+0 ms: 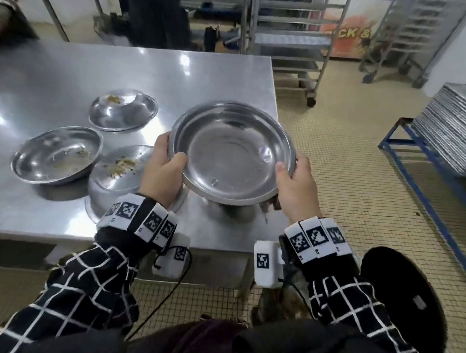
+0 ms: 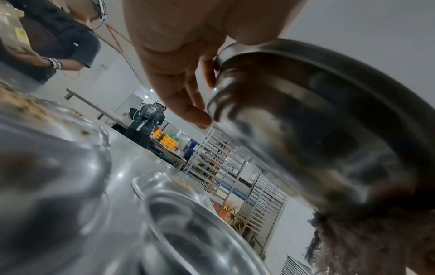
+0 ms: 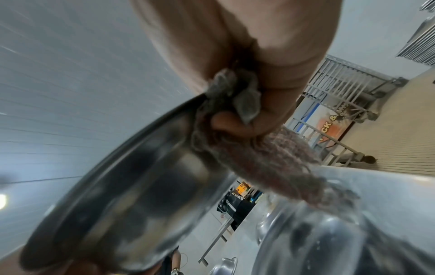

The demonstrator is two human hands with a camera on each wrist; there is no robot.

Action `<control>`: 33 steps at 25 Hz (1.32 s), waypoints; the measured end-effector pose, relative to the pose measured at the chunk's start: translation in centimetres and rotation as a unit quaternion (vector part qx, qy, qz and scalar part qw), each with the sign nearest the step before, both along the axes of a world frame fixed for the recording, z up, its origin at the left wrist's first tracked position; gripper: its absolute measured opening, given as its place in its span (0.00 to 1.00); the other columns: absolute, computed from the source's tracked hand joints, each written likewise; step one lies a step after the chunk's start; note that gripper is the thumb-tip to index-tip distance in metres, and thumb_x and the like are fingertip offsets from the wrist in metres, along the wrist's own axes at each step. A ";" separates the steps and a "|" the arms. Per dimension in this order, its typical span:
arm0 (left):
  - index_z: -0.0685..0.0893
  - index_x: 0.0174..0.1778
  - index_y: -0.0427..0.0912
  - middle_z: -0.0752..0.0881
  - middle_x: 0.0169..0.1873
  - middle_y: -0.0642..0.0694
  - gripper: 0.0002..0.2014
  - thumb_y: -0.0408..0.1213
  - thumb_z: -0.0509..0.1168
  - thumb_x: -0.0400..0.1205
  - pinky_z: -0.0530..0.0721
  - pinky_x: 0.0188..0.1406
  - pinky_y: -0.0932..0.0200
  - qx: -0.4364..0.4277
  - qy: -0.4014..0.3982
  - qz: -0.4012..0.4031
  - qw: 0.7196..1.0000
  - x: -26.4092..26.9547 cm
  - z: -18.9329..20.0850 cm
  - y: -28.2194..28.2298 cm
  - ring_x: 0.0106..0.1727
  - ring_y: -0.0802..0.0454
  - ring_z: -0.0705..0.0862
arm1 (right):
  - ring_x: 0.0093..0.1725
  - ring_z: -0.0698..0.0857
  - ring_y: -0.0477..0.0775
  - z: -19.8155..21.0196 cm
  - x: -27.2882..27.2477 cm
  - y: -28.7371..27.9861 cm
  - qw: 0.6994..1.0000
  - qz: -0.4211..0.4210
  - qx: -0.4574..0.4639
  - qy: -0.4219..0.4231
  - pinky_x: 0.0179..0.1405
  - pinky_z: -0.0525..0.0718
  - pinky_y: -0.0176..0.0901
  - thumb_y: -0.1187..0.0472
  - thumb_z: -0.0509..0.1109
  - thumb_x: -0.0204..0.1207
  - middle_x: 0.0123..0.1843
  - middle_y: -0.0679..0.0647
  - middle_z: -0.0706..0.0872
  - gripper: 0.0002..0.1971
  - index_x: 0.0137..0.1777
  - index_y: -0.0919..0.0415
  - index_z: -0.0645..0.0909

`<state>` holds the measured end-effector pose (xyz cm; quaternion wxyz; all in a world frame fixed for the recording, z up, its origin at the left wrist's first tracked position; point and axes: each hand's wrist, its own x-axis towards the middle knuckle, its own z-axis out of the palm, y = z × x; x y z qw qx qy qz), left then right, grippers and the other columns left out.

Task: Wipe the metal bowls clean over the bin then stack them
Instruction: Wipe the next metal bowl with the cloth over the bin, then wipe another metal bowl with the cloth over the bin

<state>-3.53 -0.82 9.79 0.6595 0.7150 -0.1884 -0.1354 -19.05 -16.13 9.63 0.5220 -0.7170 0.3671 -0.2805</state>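
Note:
A clean-looking metal bowl (image 1: 231, 152) is held tilted toward me above the table's near right corner. My left hand (image 1: 164, 170) grips its left rim, thumb inside and fingers underneath (image 2: 188, 104). My right hand (image 1: 296, 185) grips the right rim and also pinches a brownish cloth (image 3: 270, 158) against the bowl's underside (image 3: 141, 186). The cloth hangs below the bowl (image 2: 364, 241). Three bowls with food scraps sit on the table to the left: a far one (image 1: 123, 110), a left one (image 1: 56, 155), and a near one (image 1: 118, 170) beside my left wrist.
The steel table (image 1: 56, 80) ends just right of the held bowl. A black round bin (image 1: 403, 301) stands on the tiled floor at lower right. Wheeled tray racks (image 1: 290, 31) stand behind the table, stacked trays (image 1: 455, 128) at right. Another person (image 1: 3, 7) stands at far left.

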 end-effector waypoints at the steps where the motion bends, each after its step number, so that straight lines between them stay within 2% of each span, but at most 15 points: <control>1: 0.79 0.54 0.59 0.83 0.43 0.54 0.18 0.32 0.60 0.75 0.82 0.40 0.52 0.014 -0.011 0.004 1.000 1.9 0.1 1.6 0.42 0.53 0.83 | 0.44 0.81 0.37 -0.1 2.0 0.9 1.000 0.004 -0.011 0.008 0.39 0.79 0.30 0.56 0.60 0.84 0.47 0.42 0.82 0.15 0.70 0.51 0.71; 5: 0.76 0.62 0.50 0.82 0.45 0.46 0.19 0.30 0.67 0.78 0.86 0.39 0.56 0.108 0.015 -0.048 0.993 10.4 0.9 6.5 0.42 0.48 0.84 | 0.48 0.83 0.45 0.4 10.1 2.4 0.995 0.048 -0.050 0.070 0.49 0.82 0.41 0.53 0.61 0.83 0.52 0.48 0.84 0.16 0.70 0.49 0.71; 7: 0.76 0.64 0.45 0.84 0.45 0.42 0.18 0.31 0.68 0.80 0.85 0.43 0.54 0.152 0.030 -0.078 0.985 14.0 1.5 7.8 0.42 0.47 0.85 | 0.53 0.84 0.55 1.1 13.3 2.2 0.988 0.075 -0.074 0.113 0.56 0.81 0.51 0.52 0.61 0.82 0.56 0.55 0.84 0.15 0.66 0.53 0.72; 8: 0.76 0.64 0.44 0.85 0.45 0.42 0.17 0.32 0.69 0.80 0.84 0.44 0.53 0.165 0.032 -0.085 0.982 15.8 1.9 8.3 0.42 0.48 0.85 | 0.52 0.82 0.56 1.6 15.1 2.2 0.984 0.086 -0.092 0.128 0.54 0.79 0.48 0.53 0.61 0.82 0.55 0.56 0.83 0.15 0.66 0.56 0.72; 10: 0.78 0.60 0.41 0.86 0.43 0.43 0.13 0.35 0.69 0.80 0.84 0.44 0.55 0.184 0.034 -0.100 0.977 19.1 2.4 8.5 0.40 0.50 0.85 | 0.48 0.78 0.53 2.5 18.6 1.9 0.975 0.102 -0.125 0.152 0.49 0.71 0.40 0.56 0.60 0.84 0.51 0.52 0.79 0.16 0.70 0.58 0.69; 12: 0.80 0.52 0.43 0.85 0.40 0.45 0.06 0.36 0.68 0.81 0.83 0.44 0.58 0.202 0.045 -0.112 0.972 22.1 2.6 8.0 0.38 0.53 0.84 | 0.49 0.77 0.53 3.1 22.2 0.9 0.964 0.126 -0.150 0.181 0.48 0.70 0.38 0.55 0.57 0.86 0.53 0.53 0.78 0.20 0.75 0.57 0.63; 15: 0.80 0.44 0.44 0.85 0.37 0.47 0.04 0.39 0.68 0.81 0.82 0.41 0.61 0.232 0.067 -0.106 0.965 26.7 2.0 6.3 0.36 0.55 0.82 | 0.60 0.82 0.64 2.8 27.7 -1.9 0.937 0.196 -0.166 0.237 0.58 0.78 0.53 0.54 0.51 0.88 0.68 0.62 0.79 0.21 0.79 0.53 0.56; 18: 0.80 0.42 0.44 0.85 0.37 0.47 0.05 0.38 0.68 0.81 0.82 0.39 0.61 0.275 0.086 -0.103 0.952 30.9 0.4 4.0 0.37 0.54 0.82 | 0.68 0.78 0.66 2.0 32.0 -4.7 0.918 0.245 -0.157 0.269 0.68 0.73 0.58 0.57 0.50 0.88 0.73 0.64 0.76 0.22 0.81 0.53 0.54; 19: 0.81 0.43 0.44 0.85 0.37 0.46 0.03 0.38 0.69 0.81 0.82 0.39 0.61 0.284 0.098 -0.102 0.948 32.3 -0.3 3.1 0.38 0.54 0.82 | 0.66 0.79 0.65 1.5 33.5 -5.7 0.916 0.247 -0.158 0.275 0.67 0.75 0.56 0.58 0.51 0.88 0.72 0.64 0.76 0.23 0.82 0.54 0.55; 22: 0.83 0.51 0.40 0.83 0.36 0.45 0.06 0.34 0.70 0.80 0.81 0.41 0.58 0.311 0.116 -0.086 0.939 35.5 -2.4 0.7 0.37 0.52 0.80 | 0.44 0.83 0.60 -1.1 37.7 -8.4 0.905 0.260 -0.158 0.296 0.46 0.82 0.51 0.58 0.51 0.88 0.60 0.65 0.82 0.23 0.82 0.53 0.55; 23: 0.83 0.53 0.40 0.83 0.36 0.45 0.08 0.33 0.70 0.79 0.81 0.44 0.56 0.321 0.127 -0.080 0.935 36.4 -3.0 0.1 0.37 0.52 0.79 | 0.43 0.83 0.59 -2.1 38.9 -9.0 0.901 0.266 -0.152 0.307 0.45 0.83 0.51 0.58 0.52 0.88 0.58 0.64 0.83 0.23 0.82 0.52 0.55; 26: 0.83 0.56 0.42 0.83 0.35 0.47 0.11 0.31 0.71 0.79 0.81 0.46 0.54 0.348 0.170 -0.065 0.920 38.0 -4.1 -0.9 0.37 0.53 0.79 | 0.57 0.85 0.64 -5.0 41.8 -10.5 0.880 0.291 -0.138 0.350 0.59 0.84 0.58 0.57 0.57 0.86 0.64 0.63 0.82 0.25 0.81 0.51 0.55; 28: 0.83 0.57 0.43 0.82 0.36 0.47 0.11 0.31 0.71 0.79 0.78 0.40 0.58 0.351 0.189 -0.062 0.915 38.6 -4.8 -0.9 0.35 0.54 0.77 | 0.55 0.86 0.63 -6.5 43.3 -10.8 0.869 0.297 -0.137 0.372 0.57 0.85 0.58 0.57 0.60 0.84 0.64 0.62 0.83 0.26 0.80 0.52 0.57; 31: 0.82 0.62 0.44 0.82 0.37 0.46 0.15 0.29 0.69 0.80 0.73 0.31 0.61 0.329 0.197 -0.067 0.921 39.1 -5.6 -0.5 0.32 0.54 0.74 | 0.49 0.87 0.65 -7.5 44.8 -10.8 0.843 0.301 -0.197 0.401 0.53 0.86 0.58 0.57 0.63 0.83 0.54 0.64 0.86 0.25 0.76 0.55 0.59; 33: 0.80 0.68 0.45 0.86 0.46 0.43 0.20 0.29 0.69 0.80 0.78 0.31 0.62 0.337 0.168 -0.067 0.924 39.1 -5.8 -0.4 0.33 0.54 0.80 | 0.48 0.87 0.64 -8.0 45.3 -10.9 0.823 0.310 -0.244 0.409 0.52 0.86 0.56 0.54 0.66 0.81 0.53 0.62 0.86 0.25 0.75 0.55 0.63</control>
